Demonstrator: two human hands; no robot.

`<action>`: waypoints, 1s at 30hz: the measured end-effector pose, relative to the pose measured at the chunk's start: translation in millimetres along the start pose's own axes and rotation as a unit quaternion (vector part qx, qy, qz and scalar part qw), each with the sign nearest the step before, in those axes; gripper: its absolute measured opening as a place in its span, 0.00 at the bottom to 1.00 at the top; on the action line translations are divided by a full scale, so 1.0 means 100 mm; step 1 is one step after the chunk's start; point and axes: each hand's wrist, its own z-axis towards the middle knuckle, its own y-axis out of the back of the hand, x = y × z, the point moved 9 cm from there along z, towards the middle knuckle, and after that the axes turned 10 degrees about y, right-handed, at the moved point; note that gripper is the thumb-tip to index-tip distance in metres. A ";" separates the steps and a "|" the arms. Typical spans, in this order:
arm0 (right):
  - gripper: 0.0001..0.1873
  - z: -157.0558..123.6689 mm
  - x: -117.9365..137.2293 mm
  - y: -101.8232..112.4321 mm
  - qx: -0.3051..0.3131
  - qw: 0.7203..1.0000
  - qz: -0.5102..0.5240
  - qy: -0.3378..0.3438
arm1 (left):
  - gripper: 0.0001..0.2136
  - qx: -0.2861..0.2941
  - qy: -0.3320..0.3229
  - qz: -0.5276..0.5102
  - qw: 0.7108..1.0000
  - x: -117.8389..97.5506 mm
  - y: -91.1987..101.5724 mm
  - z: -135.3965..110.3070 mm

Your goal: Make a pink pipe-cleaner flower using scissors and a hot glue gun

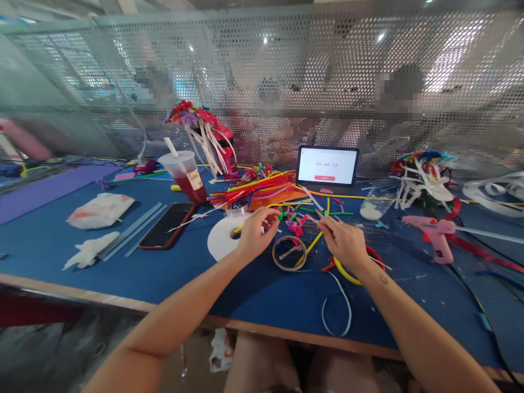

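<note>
One phone (166, 225) and one white disc (221, 238) lie left of the single tape ring (289, 254). Just above that ring, your left hand (256, 236) and right hand (346, 241) both pinch their fingertips onto the pipe-cleaner flowers (295, 224). One glue gun (434, 236) lies well to its right.

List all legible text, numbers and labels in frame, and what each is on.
"00:44:53": timer on the tablet screen.
Red button under the timer: its text is too small to read.
Label on the drink cup: print too blurred to read.
Nothing else is legible.
</note>
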 end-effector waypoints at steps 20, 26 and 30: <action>0.13 -0.01 -0.29 0.02 -0.013 0.995 0.039 -0.092 | 0.03 0.172 -0.043 0.069 0.982 -0.15 -0.60 0.43; 0.14 0.00 -0.14 -0.03 -0.001 0.994 0.092 -0.065 | 0.12 0.046 0.268 -0.371 0.888 0.37 -0.25 0.24; 0.14 0.00 0.01 -0.05 0.010 0.992 0.115 -0.043 | 0.14 0.084 0.330 -0.449 0.826 0.45 -0.39 0.03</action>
